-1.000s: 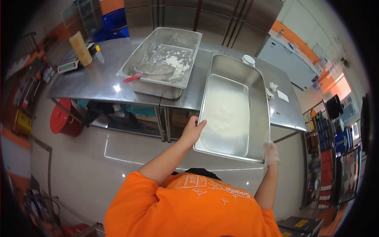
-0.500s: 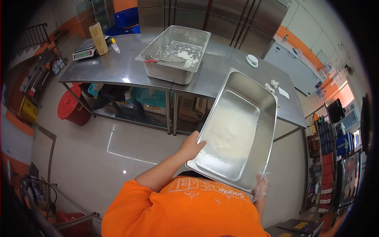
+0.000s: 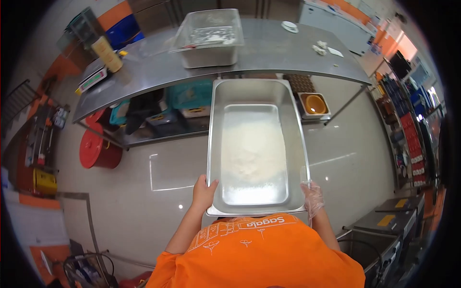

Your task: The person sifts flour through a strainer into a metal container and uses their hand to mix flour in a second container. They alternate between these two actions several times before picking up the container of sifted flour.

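A deep rectangular steel pan point(image 3: 295, 144) is held out in front of my body, above the floor. White powder point(image 3: 252, 149) lies spread over its bottom. My left hand point(image 3: 203, 193) grips the near left rim, thumb over the edge and bare. On the near right side, my right hand point(image 3: 313, 199) wears a clear plastic glove and is closed around the rim; its fingers are partly hidden behind the wall. A second steel pan point(image 3: 210, 58) stands on the steel table point(image 3: 153, 62), with white residue inside and a red-handled tool point(image 3: 190, 46) at its near rim.
On the table's left are a digital scale point(image 3: 92, 80) and an upright yellow roll point(image 3: 107, 55). A small white scale point(image 3: 289, 26) and crumpled white pieces point(image 3: 320, 47) sit to the right. Below stand bins and a red bucket point(image 3: 100, 149); shelves point(image 3: 401, 125) line the right.
The pan has swung from a tilted angle at the right to straight in front of me. Both hands keep their hold on it. The table now appears higher in view.
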The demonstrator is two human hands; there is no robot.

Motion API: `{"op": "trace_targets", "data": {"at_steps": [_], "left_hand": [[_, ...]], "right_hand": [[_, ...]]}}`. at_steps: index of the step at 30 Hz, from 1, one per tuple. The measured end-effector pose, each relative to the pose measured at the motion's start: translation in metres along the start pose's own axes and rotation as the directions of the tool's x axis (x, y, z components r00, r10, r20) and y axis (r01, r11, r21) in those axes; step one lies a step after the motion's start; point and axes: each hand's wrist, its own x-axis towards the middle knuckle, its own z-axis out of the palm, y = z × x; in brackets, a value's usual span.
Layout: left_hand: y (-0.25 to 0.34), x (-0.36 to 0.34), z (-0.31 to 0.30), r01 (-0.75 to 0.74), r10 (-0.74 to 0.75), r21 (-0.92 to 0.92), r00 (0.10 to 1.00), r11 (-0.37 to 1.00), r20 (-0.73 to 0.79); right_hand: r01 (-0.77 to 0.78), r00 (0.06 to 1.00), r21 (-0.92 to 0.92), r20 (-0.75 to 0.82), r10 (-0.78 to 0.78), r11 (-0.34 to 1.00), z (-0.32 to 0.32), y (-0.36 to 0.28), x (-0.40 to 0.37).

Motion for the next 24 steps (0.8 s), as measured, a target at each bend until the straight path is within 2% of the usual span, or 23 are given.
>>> {"op": "trace_targets", "data": {"at_steps": [4, 5, 6, 7, 9, 10, 12, 13, 15, 16, 18, 21, 23, 24], "left_hand": [[-0.051, -0.038, -0.057, 0.149, -0.144, 0.025, 0.979, 0.989, -0.144], [-0.071, -0.045, -0.067, 0.141, -0.149, -0.053, 0.97, 0.989, -0.193], [-0.083, -0.054, -0.078, 0.143, -0.152, -0.057, 0.964, 0.988, -0.218], [-0.094, -0.063, -0.089, 0.171, -0.192, -0.099, 0.941, 0.98, -0.277], [-0.105, -0.074, -0.108, 0.199, -0.239, -0.146, 0.904, 0.969, -0.353], [-0.106, -0.08, -0.118, 0.225, -0.269, -0.156, 0.88, 0.962, -0.39], [-0.113, -0.085, -0.133, 0.257, -0.307, -0.171, 0.842, 0.951, -0.444], [-0.118, -0.081, -0.14, 0.264, -0.302, -0.147, 0.832, 0.953, -0.465], [-0.118, -0.072, -0.153, 0.279, -0.305, -0.126, 0.814, 0.952, -0.495], [-0.113, -0.065, -0.157, 0.295, -0.295, -0.083, 0.809, 0.952, -0.509], [-0.117, -0.051, -0.165, 0.311, -0.288, -0.045, 0.801, 0.949, -0.525], [-0.137, -0.016, -0.175, 0.31, -0.278, -0.019, 0.823, 0.951, -0.495], [-0.143, 0.016, -0.179, 0.317, -0.258, 0.06, 0.855, 0.947, -0.45], [-0.15, 0.038, -0.183, 0.359, -0.267, 0.169, 0.874, 0.918, -0.405]], "right_hand": [[-0.003, 0.991, -0.09, 0.131, 0.015, 0.996, 0.067, -0.006, -0.005], [0.02, 0.969, -0.119, 0.246, 0.01, 0.993, 0.083, -0.023, -0.009], [0.048, 0.934, -0.148, 0.357, 0.008, 0.988, 0.098, -0.038, -0.01], [0.064, 0.926, -0.148, 0.378, -0.004, 0.987, 0.113, -0.045, -0.007], [0.234, 0.845, -0.286, 0.533, -0.049, 0.929, 0.148, -0.051, 0.004], [0.248, 0.833, -0.284, 0.551, -0.054, 0.926, 0.163, -0.056, 0.009], [0.409, 0.717, -0.363, 0.695, -0.048, 0.837, 0.192, -0.064, 0.018], [0.423, 0.702, -0.359, 0.71, -0.05, 0.832, 0.209, -0.062, 0.023], [0.216, 0.608, -0.186, 0.793, 0.016, 0.958, 0.239, -0.059, 0.031], [0.222, 0.598, -0.187, 0.801, 0.018, 0.957, 0.25, -0.06, 0.033], [0.154, 0.66, -0.421, 0.717, 0.224, 0.894, 0.272, -0.063, 0.036], [0.203, 0.702, -0.496, 0.675, 0.228, 0.844, 0.3, -0.044, 0.06], [0.172, 0.693, -0.474, 0.682, 0.236, 0.863, 0.31, -0.037, 0.082], [0.142, 0.686, -0.448, 0.688, 0.238, 0.883, 0.313, -0.04, 0.093]]}}
